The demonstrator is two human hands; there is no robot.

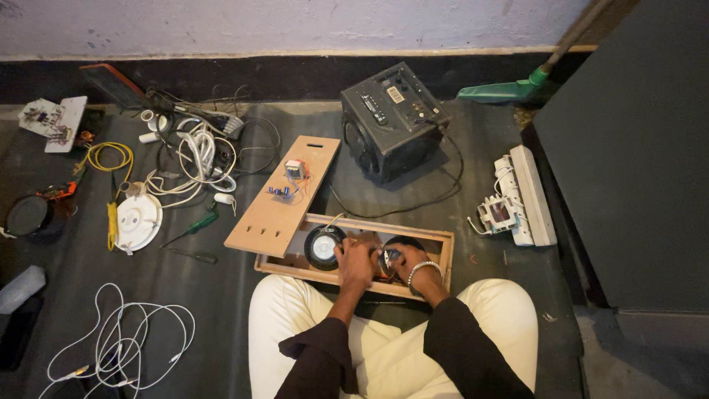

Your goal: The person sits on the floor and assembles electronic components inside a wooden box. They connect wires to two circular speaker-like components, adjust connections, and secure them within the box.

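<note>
While sitting cross-legged, left hand [355, 260] and right hand [402, 260] curled inside wooden speaker box [443, 244], grip unclear. Round speaker [323, 247] just left: probably fragile cone, better held by rim.

The wooden box [353, 255] is showing pale brown, its speaker cone [323, 247] silvery grey; the screwdriver [193, 227] is showing green; the cable coil [111, 157] yellow. The power strip [533, 193] is looking white; the amplifier [394, 120] black.

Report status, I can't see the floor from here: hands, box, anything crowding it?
Both hands, left and right, inside the wooden box, between its two speakers. Grip unclear. Loose panel leans on the box's left end.
</note>
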